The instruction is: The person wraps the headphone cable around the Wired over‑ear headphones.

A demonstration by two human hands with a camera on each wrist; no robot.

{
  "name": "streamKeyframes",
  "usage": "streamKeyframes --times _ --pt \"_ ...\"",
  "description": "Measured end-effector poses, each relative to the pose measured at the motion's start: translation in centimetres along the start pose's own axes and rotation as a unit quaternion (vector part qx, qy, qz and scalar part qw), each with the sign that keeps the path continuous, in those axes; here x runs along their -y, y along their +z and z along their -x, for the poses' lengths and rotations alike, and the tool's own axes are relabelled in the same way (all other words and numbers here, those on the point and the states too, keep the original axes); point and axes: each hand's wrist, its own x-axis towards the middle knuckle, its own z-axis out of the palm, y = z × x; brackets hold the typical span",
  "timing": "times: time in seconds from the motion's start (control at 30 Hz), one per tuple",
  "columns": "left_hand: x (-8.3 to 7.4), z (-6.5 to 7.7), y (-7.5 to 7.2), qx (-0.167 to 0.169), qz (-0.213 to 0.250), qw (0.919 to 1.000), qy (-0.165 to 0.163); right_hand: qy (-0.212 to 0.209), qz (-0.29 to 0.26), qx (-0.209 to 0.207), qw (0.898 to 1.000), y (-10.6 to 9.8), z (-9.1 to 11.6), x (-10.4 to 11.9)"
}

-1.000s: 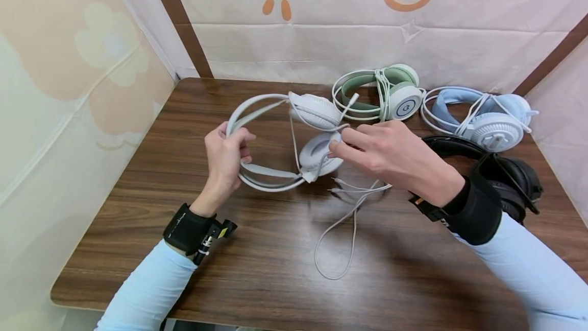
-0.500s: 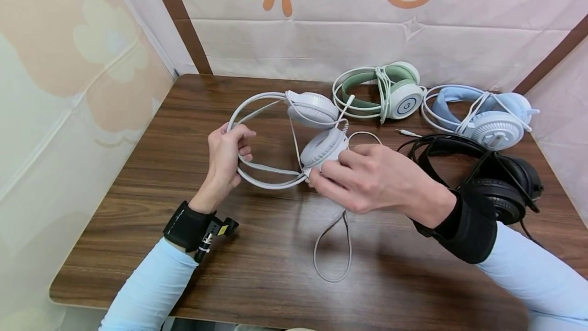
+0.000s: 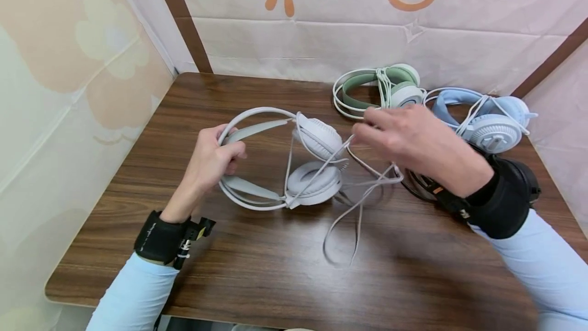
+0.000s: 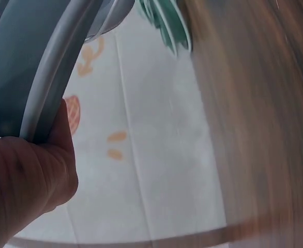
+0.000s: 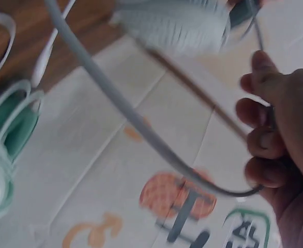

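Observation:
A pair of white headphones (image 3: 319,139) is held above the table by my left hand (image 3: 209,162). That hand grips the middle of the headband, with the thumb on its inner side; the left wrist view shows the headband (image 4: 53,67) close up. To the right of the ear cups, my right hand (image 3: 411,142) holds the headphones' thin white cable (image 5: 120,106) in curled fingers. A stretch of the cable runs taut from the lower ear cup (image 3: 314,183) to the right fingertips. More of it hangs in loose loops below the right hand.
Green-and-white headphones (image 3: 353,101) with a wrapped cable lie at the back of the brown table (image 3: 257,275). Light blue headphones (image 3: 496,126) lie at the back right. Black headphones (image 3: 523,172) are partly hidden behind the right wrist. A printed cloth (image 3: 285,45) hangs behind.
My right hand went down to the lower ear cup, then back up and right, drawing the cable across. The headphones have shifted slightly toward me, and my left hand keeps its grip.

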Motion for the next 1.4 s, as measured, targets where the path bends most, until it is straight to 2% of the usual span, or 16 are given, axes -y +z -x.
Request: streamKeyframes --times 0.1,0.2,0.27,0.37,0.47,0.57,0.67,0.77,0.83,0.93,1.03,1.13,1.23,1.3,1.33,1.4 --pt "-0.2 0.2 -0.8 0.003 -0.046 0.9989 0.009 0.012 0.009 -0.027 1.0 -0.8 0.1 -1.1" --pt "-0.3 0.3 -0.6 0.032 -0.058 0.9977 0.013 0.011 0.022 -0.049 0.998 -1.0 -0.6 -1.7" --pt "-0.3 0.3 -0.1 0.062 -0.035 0.9975 0.007 0.009 0.028 -0.065 0.997 -0.6 -1.3 -2.1" --pt "-0.3 0.4 0.8 0.107 0.027 0.9938 -0.008 0.014 0.019 -0.074 0.997 0.4 -2.2 -2.6" --pt "-0.2 0.5 1.3 0.148 0.092 0.9845 -0.018 0.024 -0.012 -0.067 0.997 1.5 -2.4 -3.3" --pt "-0.1 0.6 1.4 0.18 0.146 0.9728 -0.017 0.04 -0.066 -0.053 0.996 2.8 -2.0 -4.1" --pt "0.3 0.6 1.3 0.211 0.202 0.9563 -0.005 0.061 -0.155 -0.056 0.984 4.0 -1.3 -4.9" --pt "1.0 0.6 0.9 0.249 0.249 0.9359 0.016 0.093 -0.243 -0.062 0.964 4.6 -0.5 -5.6" --pt "1.4 0.6 0.6 0.273 0.268 0.9235 0.028 0.13 -0.283 -0.065 0.948 4.7 0.0 -5.9" --pt "1.7 0.7 0.4 0.298 0.282 0.911 0.038 0.209 -0.304 -0.056 0.928 4.7 0.9 -6.1" --pt "1.9 0.8 0.3 0.311 0.289 0.9044 0.042 0.273 -0.308 -0.046 0.91 4.5 1.7 -6.2" --pt "2.0 0.9 0.2 0.317 0.298 0.8994 0.045 0.298 -0.308 -0.043 0.902 4.5 2.1 -6.3" --pt "2.2 1.0 0.3 0.326 0.324 0.8867 0.052 0.311 -0.312 -0.042 0.896 4.8 2.5 -6.6" --pt "2.3 0.9 0.4 0.334 0.358 0.87 0.056 0.325 -0.319 -0.04 0.889 5.0 2.7 -6.8" --pt "2.3 0.9 0.4 0.338 0.381 0.8586 0.059 0.332 -0.323 -0.039 0.885 5.1 2.9 -6.9" --pt "2.5 0.9 0.5 0.347 0.432 0.83 0.063 0.344 -0.329 -0.034 0.879 5.3 3.2 -7.0"
